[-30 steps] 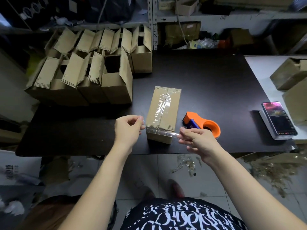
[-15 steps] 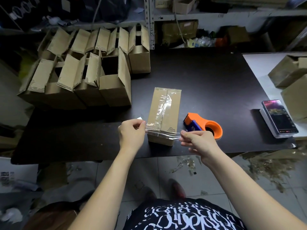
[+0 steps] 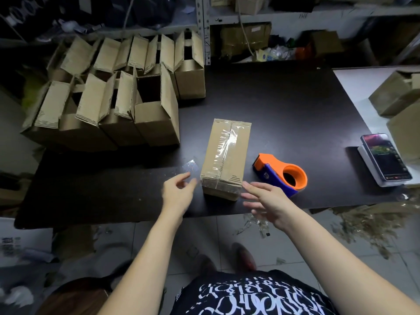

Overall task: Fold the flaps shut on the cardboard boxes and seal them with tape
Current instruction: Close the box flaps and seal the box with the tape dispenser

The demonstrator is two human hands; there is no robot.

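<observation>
Box (image 3: 226, 155): taped, at front edge of worktop (image 3: 295, 110)
Left hand (image 3: 179, 194), right hand (image 3: 268, 202): fingers spread, empty
Tape end (image 3: 190, 166): loose; smooth it flat onto box side

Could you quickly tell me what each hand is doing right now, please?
Left hand: open, fingers relaxed, holding nothing, just below the loose tape end.
Right hand: open, fingers straight, holding nothing, beside the taped box.
</observation>
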